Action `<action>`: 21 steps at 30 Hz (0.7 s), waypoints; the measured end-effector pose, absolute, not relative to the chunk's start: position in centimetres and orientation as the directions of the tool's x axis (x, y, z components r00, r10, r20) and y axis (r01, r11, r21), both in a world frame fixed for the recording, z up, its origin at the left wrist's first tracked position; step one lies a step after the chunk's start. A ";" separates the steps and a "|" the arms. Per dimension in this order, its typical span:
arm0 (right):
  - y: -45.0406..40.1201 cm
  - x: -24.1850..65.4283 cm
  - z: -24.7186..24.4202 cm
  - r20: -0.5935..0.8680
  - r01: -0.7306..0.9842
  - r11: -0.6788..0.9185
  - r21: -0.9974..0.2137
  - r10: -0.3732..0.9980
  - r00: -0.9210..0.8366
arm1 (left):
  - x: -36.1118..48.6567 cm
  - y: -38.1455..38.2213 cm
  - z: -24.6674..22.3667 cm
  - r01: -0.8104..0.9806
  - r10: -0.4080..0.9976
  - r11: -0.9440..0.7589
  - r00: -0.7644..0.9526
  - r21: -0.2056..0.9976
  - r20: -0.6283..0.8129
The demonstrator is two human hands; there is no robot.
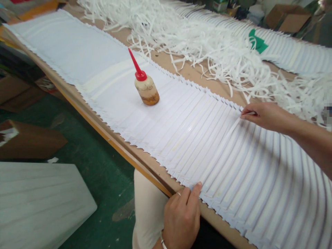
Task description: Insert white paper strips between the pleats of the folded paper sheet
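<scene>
A long row of overlapping white paper sheets (166,128) runs across the table, their edges stepped like narrow slats. At its far edge, my right hand (261,116) pinches the end of a thin white strip (234,125), which lifts slightly off the sheets. My left hand (183,214) rests at the near edge, index finger stretched out with its tip on the sheets and the other fingers bent; its thumb is hidden. Left of both hands, a squeeze bottle (147,90) with a red pointed nozzle and brownish contents stands on the paper.
A large tangle of white strips (197,45) lies along the table's far side. Behind it is another row of layered sheets (308,57) with a green scrap (257,41) nearby. Cardboard boxes (31,140) and a pale grey block (41,204) stand left on the green floor.
</scene>
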State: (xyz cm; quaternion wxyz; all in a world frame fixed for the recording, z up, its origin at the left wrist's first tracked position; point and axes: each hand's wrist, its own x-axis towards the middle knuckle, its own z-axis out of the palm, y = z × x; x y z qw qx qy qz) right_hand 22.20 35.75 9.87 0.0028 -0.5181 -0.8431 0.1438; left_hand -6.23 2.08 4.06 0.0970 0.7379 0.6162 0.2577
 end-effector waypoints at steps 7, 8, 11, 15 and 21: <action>37.5 22.7 7.9 -0.079 0.894 0.371 -0.250 0.913 -0.400 | -6.5 2.5 3.9 0.844 0.945 -0.254 0.112 0.473 0.308; 37.5 22.7 7.6 -0.074 0.898 0.363 -0.248 0.918 -0.391 | -6.6 2.6 3.9 0.842 0.944 -0.256 0.112 0.475 0.310; 37.8 22.7 6.9 -0.074 0.904 0.346 -0.251 0.924 -0.374 | -6.7 2.6 3.7 0.842 0.939 -0.264 0.111 0.471 0.327; 37.9 22.6 6.7 -0.081 0.906 0.342 -0.249 0.925 -0.371 | -6.7 2.7 3.6 0.844 0.927 -0.281 0.116 0.457 0.357; 37.4 22.0 6.6 -0.081 0.921 0.342 -0.190 0.929 -0.361 | -7.0 2.6 3.1 0.849 0.915 -0.297 0.123 0.437 0.383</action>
